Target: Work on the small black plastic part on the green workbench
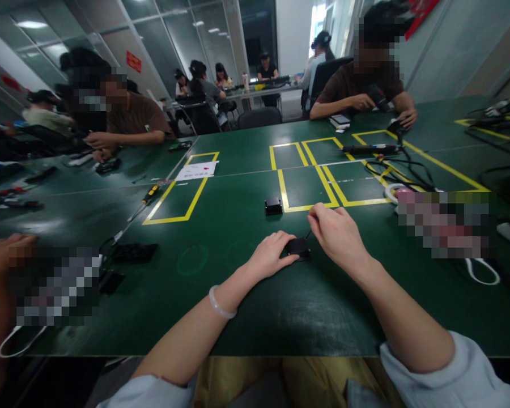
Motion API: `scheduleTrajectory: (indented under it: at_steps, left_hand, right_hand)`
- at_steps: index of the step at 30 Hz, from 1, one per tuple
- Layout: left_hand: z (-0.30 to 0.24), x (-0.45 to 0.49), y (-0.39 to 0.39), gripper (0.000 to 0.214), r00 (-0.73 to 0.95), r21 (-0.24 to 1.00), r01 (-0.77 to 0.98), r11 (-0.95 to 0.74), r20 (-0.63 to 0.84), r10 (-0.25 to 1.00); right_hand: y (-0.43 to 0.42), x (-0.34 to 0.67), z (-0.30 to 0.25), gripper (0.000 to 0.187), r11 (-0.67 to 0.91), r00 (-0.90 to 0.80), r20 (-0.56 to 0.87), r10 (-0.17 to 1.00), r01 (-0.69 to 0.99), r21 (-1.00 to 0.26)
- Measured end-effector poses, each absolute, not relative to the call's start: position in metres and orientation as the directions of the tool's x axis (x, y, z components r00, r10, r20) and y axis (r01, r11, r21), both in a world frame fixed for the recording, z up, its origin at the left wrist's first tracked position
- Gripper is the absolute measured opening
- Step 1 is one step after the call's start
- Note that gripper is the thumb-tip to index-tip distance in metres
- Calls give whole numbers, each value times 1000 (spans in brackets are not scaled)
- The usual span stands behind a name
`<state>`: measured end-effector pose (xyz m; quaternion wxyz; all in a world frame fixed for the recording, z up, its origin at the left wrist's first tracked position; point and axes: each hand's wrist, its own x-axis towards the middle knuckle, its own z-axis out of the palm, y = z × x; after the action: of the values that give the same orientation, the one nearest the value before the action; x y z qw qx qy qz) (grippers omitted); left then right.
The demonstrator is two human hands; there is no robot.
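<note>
My left hand point(272, 253) rests on the green table point(221, 294) with its fingers curled round the left side of a small black box point(300, 247), holding it down. My right hand point(338, 232) is closed in a pinch just right of the box. It grips a thin dark tool point(308, 233) whose tip points down at the box's top. A second small black box point(273, 205) lies farther back, beside a yellow taped rectangle point(308, 190).
A screwdriver with a yellow and black handle point(149, 194) and a white paper point(196, 170) lie at the left taped rectangle. Black parts point(134, 253) sit left. Cables point(397, 167) run at right. Other people sit along the far and left edges.
</note>
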<state>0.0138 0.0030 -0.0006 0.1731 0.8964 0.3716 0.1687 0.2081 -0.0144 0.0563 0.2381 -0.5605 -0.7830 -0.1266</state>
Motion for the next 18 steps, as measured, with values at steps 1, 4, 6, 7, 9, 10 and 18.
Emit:
scheduleTrajectory:
  at_steps: [1, 4, 6, 7, 9, 10, 18]
  left_hand:
    - [0, 14, 3, 36, 667, 440, 607, -662, 171, 725]
    - [0, 14, 3, 35, 667, 445, 604, -661, 172, 725]
    - [-1, 13, 3, 35, 669, 440, 602, -667, 178, 721]
    - [-1, 13, 3, 35, 670, 435, 601, -670, 182, 720]
    - [-1, 14, 3, 35, 672, 426, 602, -675, 187, 717]
    - [-2, 14, 3, 36, 672, 423, 603, -676, 188, 716]
    - [-2, 14, 3, 35, 669, 423, 608, -671, 183, 721]
  right_hand:
    - [-14, 208, 57, 23, 336, -258, 517, 817, 940, -63]
    - [-15, 208, 59, 22, 325, -248, 524, 815, 944, -60]
    - [-15, 208, 59, 22, 330, -249, 520, 817, 942, -67]
    - [-15, 208, 59, 22, 334, -252, 517, 818, 940, -72]
    - [-16, 208, 59, 24, 341, -257, 511, 820, 937, -78]
    - [-16, 208, 58, 25, 341, -256, 512, 820, 937, -78]
    - [-16, 208, 57, 20, 345, -268, 539, 799, 938, -45]
